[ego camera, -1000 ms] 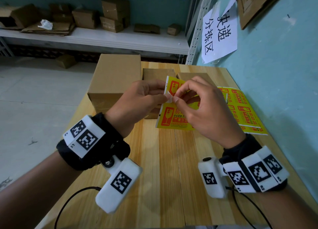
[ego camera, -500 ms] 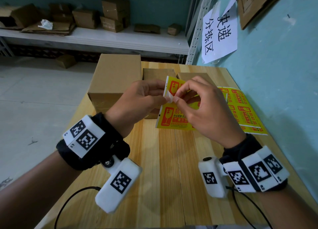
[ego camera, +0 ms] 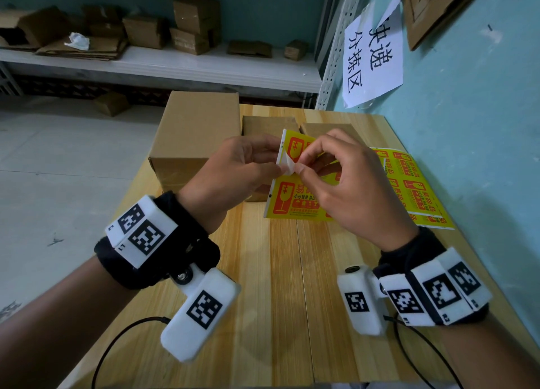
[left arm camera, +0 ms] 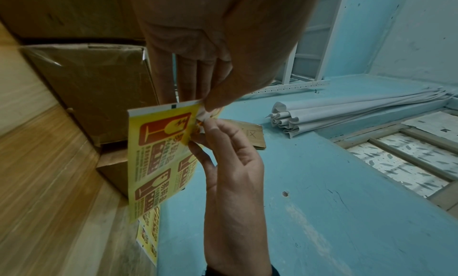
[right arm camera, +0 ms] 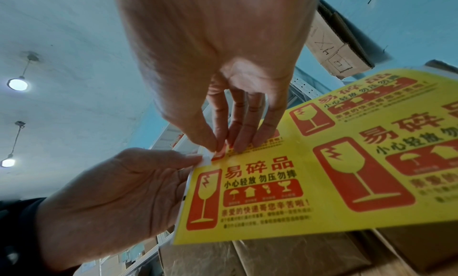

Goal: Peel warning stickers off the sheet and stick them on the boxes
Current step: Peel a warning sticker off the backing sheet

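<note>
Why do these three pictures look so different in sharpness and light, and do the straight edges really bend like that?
Head view: evenly lit and sharp; the wide lens bows the table edges. Left wrist view: dimmer, with the left hand a large soft shape up close, though the sticker sheet reads clearly. Right wrist view: two ceiling lamps glare white, the right hand is blurred, and the sheet's near print is crisp.

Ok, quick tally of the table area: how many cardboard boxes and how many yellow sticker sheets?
Cardboard boxes: 3 (large box, middle box, right box)
Sticker sheets: 2 (held sheet, flat sheet on the table)
Total: 5
</note>
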Tool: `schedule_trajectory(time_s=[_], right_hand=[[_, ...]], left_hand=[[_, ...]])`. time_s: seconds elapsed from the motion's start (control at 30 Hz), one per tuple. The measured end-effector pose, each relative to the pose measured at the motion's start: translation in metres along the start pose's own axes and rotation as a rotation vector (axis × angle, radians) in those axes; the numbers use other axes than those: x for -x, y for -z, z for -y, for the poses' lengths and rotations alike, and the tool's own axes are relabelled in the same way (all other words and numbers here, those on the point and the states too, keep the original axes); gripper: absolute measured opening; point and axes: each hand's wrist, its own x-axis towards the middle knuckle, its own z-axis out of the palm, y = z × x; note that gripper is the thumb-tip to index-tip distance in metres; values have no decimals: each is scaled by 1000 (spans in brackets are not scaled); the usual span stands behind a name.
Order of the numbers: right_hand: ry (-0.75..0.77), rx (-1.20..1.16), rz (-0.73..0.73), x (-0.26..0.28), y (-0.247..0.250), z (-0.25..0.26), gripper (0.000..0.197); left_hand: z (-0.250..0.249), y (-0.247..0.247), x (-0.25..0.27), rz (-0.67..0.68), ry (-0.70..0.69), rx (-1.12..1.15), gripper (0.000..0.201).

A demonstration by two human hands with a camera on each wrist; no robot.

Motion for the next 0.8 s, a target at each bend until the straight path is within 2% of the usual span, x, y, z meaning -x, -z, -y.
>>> schedule_trajectory(time_s=[0.8], right_hand=[[4,7,-3,0,2,-1,7]], left_hand=[[-2,3,0,-18,18,-32,21]])
